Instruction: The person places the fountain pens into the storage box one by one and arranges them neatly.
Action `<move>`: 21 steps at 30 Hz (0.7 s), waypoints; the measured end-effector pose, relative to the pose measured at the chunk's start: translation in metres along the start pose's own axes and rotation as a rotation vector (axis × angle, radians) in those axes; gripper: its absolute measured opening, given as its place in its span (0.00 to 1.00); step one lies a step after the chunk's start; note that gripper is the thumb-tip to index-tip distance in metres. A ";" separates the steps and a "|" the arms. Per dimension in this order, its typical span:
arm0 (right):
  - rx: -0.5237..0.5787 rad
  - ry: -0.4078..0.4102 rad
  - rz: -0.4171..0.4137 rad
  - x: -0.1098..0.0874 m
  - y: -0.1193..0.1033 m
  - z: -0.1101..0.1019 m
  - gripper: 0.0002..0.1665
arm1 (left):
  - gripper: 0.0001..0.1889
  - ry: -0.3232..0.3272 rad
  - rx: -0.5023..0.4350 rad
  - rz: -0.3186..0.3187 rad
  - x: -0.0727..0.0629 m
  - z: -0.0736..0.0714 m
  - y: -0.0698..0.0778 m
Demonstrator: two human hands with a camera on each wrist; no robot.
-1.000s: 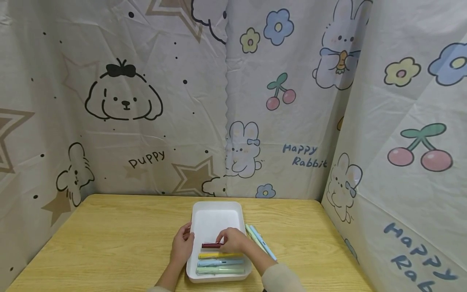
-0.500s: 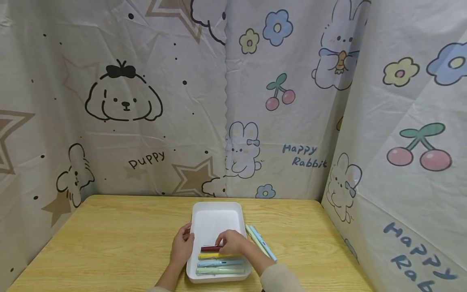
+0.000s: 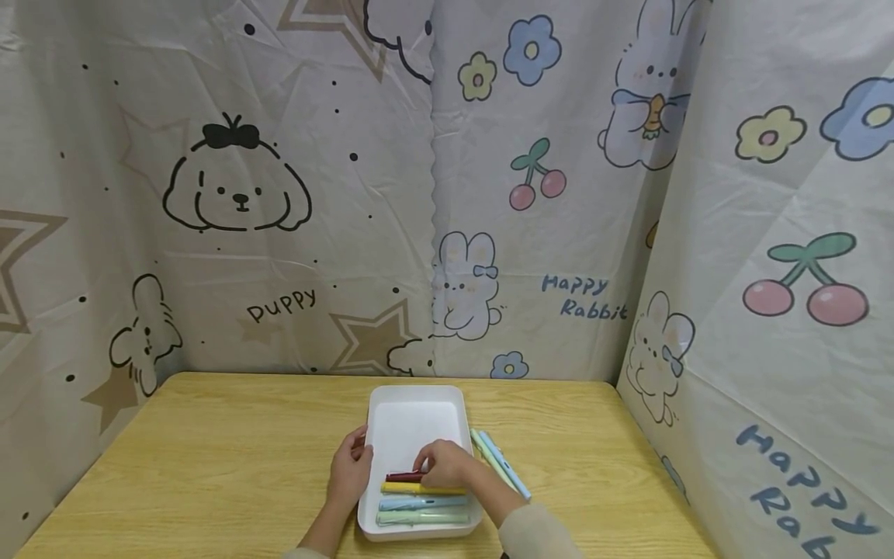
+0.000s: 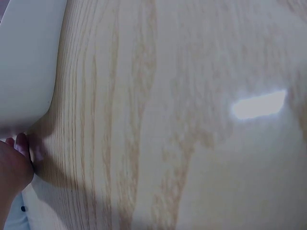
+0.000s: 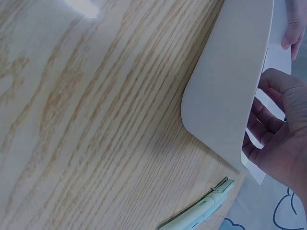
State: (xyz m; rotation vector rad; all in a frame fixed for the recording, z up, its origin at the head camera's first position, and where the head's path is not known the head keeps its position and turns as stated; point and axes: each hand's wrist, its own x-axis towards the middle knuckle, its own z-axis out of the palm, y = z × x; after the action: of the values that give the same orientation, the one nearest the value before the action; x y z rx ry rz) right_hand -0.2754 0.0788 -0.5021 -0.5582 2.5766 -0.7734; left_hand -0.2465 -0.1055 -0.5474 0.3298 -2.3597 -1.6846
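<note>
A shallow white tray (image 3: pixel 412 423) lies on the table with several pens inside, set crosswise in a row. My right hand (image 3: pixel 447 463) reaches over the tray and pinches a dark red pen (image 3: pixel 403 477); the fingers hide its right part. Just on the near side lies a yellow pen (image 3: pixel 412 488), followed by a light blue pen (image 3: pixel 419 504) and a light green pen (image 3: pixel 419 518). In the right wrist view the right hand (image 5: pixel 283 120) dips over the tray's rim, its fingers bent. My left hand (image 3: pixel 349 470) holds the tray's left side.
On the table right of the tray, another green pen (image 3: pixel 492 458) and another blue pen (image 3: pixel 504 464) lie side by side. The wood-grain table (image 3: pixel 244 450) meets printed curtains (image 3: pixel 279 256) at the back and right.
My right hand has brought the dark red pen slightly nearer, down beside the yellow pen. The left hand stays at the tray's side.
</note>
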 end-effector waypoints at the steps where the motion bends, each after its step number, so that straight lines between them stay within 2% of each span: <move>1: 0.000 -0.002 0.002 0.000 0.000 0.000 0.08 | 0.21 -0.001 0.000 -0.001 0.000 0.000 0.000; 9: -0.003 -0.002 0.010 0.000 0.001 -0.002 0.08 | 0.21 -0.006 0.003 -0.007 0.000 0.000 0.000; 21: 0.003 0.042 -0.002 -0.002 -0.001 -0.006 0.07 | 0.21 -0.002 -0.001 0.001 0.001 0.000 -0.001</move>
State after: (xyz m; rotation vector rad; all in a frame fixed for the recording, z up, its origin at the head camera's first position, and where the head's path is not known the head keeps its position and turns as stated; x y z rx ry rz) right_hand -0.2767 0.0819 -0.4965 -0.5499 2.6125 -0.7980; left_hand -0.2471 -0.1058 -0.5489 0.3263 -2.3595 -1.6865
